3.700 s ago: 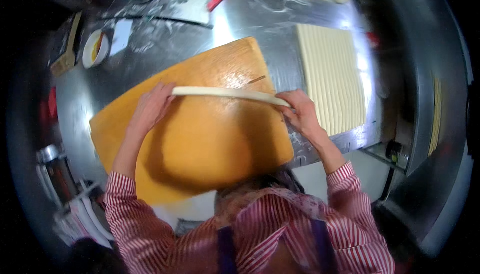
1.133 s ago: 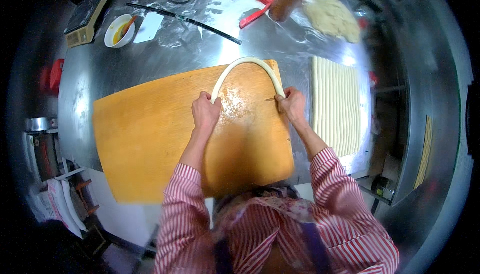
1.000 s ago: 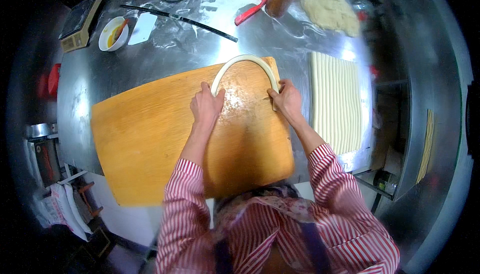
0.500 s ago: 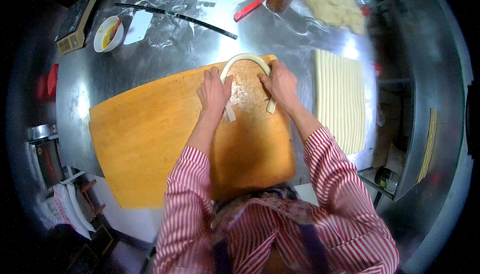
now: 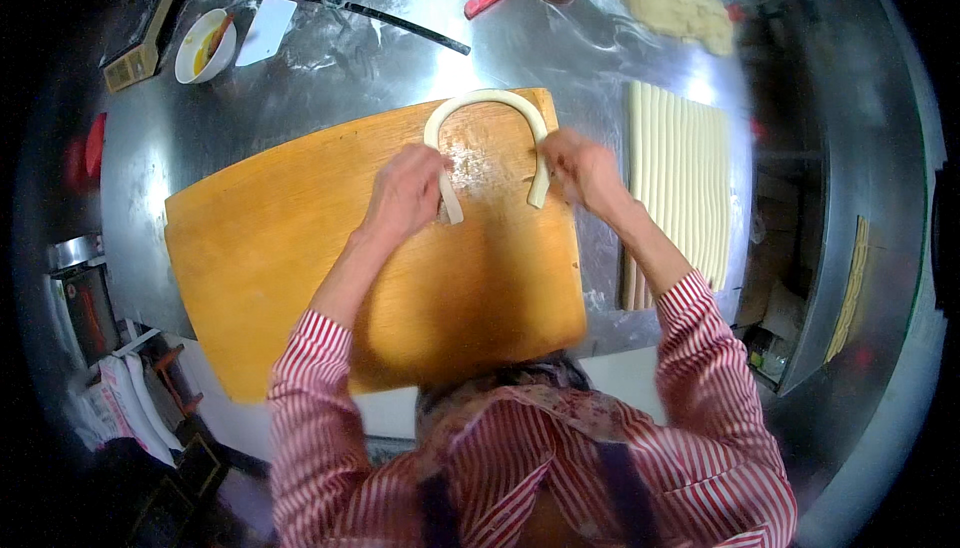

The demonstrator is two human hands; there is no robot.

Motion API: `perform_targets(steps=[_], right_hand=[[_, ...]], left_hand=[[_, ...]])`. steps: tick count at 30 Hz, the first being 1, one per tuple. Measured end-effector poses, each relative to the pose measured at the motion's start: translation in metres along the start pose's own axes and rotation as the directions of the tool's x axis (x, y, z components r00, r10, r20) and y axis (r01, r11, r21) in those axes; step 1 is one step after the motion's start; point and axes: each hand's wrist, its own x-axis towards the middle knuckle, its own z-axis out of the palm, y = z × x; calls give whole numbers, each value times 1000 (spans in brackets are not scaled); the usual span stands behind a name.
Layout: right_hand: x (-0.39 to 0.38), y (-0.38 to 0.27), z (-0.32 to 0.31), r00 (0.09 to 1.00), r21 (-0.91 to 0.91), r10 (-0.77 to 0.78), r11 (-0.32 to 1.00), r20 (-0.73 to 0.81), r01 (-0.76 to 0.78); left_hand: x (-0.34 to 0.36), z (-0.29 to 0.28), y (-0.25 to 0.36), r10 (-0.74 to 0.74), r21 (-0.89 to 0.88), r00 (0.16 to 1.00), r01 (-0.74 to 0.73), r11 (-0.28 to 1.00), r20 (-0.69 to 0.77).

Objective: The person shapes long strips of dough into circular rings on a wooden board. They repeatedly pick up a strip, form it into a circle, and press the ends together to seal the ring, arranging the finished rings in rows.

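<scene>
one dough strip [image 5: 487, 96] lies on the board [image 5: 280, 268], already bent into an arch – ends apart. the left hand [image 5: 402, 188] and right hand [image 5: 588, 170] half-curl at its sides; whether gripping, i cannot tell. other strips [image 5: 680, 188] lie unbent.

No words, numbers or signs clear enough to read. Faint reddish print on a white sack [image 5: 124, 403], to the lower left of the wooden board [image 5: 290, 258]; too small and blurred to make out. Dark marks on the tan side of a box [image 5: 132, 69], beyond the board's left end; likewise illegible.
</scene>
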Motion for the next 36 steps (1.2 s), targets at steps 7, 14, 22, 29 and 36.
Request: perform_targets(steps=[7,14,22,29,36], right_hand=[[-16,-9,8,914,-39,-261,957,311,287],[-16,-30,21,971,-52,-52,997,231,66],[-7,-66,44,929,368,355,854,109,-369],[-11,-66,53,964,298,266,920,12,-257],[-18,-22,26,981,-52,-76,995,179,86]], left_hand=[[-9,3,9,321,-53,905,-320,946,277],[11,45,14,221,-64,939,-211,975,263],[23,33,15,-185,-455,934,313,834,305],[23,40,11,-194,-429,938,306,850,286],[13,63,14,99,-172,977,-66,983,189]])
